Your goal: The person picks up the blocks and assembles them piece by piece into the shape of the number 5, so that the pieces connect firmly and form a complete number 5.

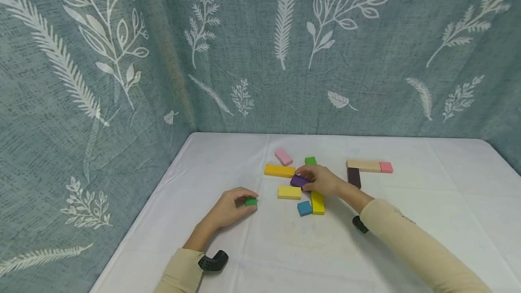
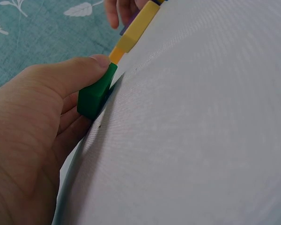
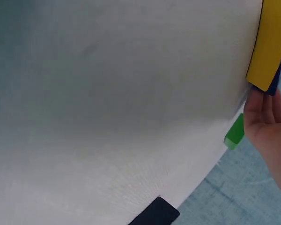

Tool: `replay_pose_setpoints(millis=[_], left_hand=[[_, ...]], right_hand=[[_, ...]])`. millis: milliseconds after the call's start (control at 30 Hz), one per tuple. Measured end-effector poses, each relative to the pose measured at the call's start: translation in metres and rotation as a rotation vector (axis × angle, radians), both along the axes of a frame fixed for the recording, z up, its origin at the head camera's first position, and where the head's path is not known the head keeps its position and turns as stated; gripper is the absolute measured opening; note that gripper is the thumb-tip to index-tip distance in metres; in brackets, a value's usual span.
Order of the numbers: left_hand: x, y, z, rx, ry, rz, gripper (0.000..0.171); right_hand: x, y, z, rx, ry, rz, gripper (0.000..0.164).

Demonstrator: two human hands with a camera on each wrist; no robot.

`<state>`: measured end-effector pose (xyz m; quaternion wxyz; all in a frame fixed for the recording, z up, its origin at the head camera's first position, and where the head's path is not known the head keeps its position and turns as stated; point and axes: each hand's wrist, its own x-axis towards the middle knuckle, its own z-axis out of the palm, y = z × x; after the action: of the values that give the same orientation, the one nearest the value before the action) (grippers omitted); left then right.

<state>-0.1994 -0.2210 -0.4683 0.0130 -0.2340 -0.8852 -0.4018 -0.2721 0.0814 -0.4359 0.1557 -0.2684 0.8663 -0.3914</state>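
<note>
The left hand [image 1: 228, 208] pinches one green block [image 1: 251, 202] between thumb and fingers, left of the group; the right hand [image 1: 324, 181] pinches the one purple block [image 1: 299, 181] amid the others. Around them on the white cloth [image 1: 281, 257] lie a second green block [image 1: 310, 160], three yellow blocks [image 1: 289, 192], one blue block [image 1: 304, 208], two pink blocks [image 1: 283, 156], one tan block [image 1: 365, 166] and one dark brown block [image 1: 354, 177]. Only the head view shows the pink pair and the tan.
</note>
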Motion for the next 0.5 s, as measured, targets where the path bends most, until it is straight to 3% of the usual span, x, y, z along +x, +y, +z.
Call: replay_pose_setpoints(millis=[267,500], left_hand=[[0.0008,-0.001,0.0003,0.012,-0.006,-0.001,0.027],[-0.0003,0.0003,0.0003,0.016,0.008,-0.015,0.027]], right_hand=[[0.0051,-0.0058,0.0018,0.03,0.081,0.073,0.043],[0.0064,-0.0091,0.0016,0.087,0.05,0.039,0.042]])
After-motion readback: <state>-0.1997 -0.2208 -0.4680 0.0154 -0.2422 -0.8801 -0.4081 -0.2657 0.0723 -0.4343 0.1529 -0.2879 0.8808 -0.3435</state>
